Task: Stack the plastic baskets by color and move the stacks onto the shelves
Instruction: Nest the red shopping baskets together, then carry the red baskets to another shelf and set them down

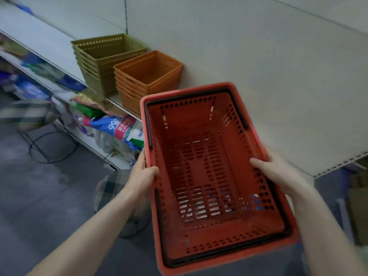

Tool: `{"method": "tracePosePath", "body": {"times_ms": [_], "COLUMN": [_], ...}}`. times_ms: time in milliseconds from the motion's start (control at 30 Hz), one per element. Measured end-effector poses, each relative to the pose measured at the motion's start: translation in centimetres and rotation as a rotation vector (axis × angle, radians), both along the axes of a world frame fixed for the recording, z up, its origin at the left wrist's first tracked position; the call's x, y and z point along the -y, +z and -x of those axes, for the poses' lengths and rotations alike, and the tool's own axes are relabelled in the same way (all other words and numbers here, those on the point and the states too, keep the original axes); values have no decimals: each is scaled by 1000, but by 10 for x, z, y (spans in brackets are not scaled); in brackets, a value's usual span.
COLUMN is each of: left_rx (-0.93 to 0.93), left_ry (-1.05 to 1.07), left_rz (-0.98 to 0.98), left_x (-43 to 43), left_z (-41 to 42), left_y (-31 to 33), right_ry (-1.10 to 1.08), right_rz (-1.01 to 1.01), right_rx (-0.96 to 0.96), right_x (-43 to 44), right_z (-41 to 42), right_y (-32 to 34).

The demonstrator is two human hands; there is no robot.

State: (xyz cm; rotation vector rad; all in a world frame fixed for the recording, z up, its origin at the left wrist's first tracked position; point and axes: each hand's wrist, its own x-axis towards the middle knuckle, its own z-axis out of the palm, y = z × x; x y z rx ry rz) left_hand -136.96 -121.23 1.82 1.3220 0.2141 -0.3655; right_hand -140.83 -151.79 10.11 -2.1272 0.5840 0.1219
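I hold a large red plastic basket [211, 176] with black folded handles in front of me, above the edge of the white shelf [278, 96]. My left hand [144, 173] grips its left rim and my right hand [278, 174] grips its right rim, thumb inside. On the shelf further back stand a stack of olive-green baskets [105, 58] and, right of it, a stack of orange baskets [147, 76], side by side near the back panel.
Bags and packets [117, 126] lie on the lower shelf under the stacks. A wire stand [51, 144] stands on the grey floor at left. Cardboard boxes [358, 206] sit at the right edge. The shelf surface right of the orange stack is bare.
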Motion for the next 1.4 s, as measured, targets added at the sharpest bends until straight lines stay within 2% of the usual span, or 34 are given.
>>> {"method": "tracePosePath", "body": {"times_ms": [133, 467, 733, 1033, 1233, 1400], "left_rx": [-27, 3, 31, 54, 76, 90], "left_ry": [65, 275, 500, 718, 768, 696], "left_rz": [-50, -238, -269, -289, -294, -289], "left_x": [-96, -316, -439, -577, -686, -781], "left_z": [10, -13, -84, -182, -272, -358], "left_y": [-6, -21, -36, -28, -28, -11], "right_ry": [-4, 167, 271, 468, 503, 470], "right_rz": [-206, -275, -355, -377, -339, -323], "right_rx": [-17, -88, -119, -119, -89, -108], "right_x": [-104, -318, -447, -599, -710, -803], "right_z": [20, -48, -174, -333, -429, -499], "right_y": [-20, -70, -94, -75, -71, -56]}}
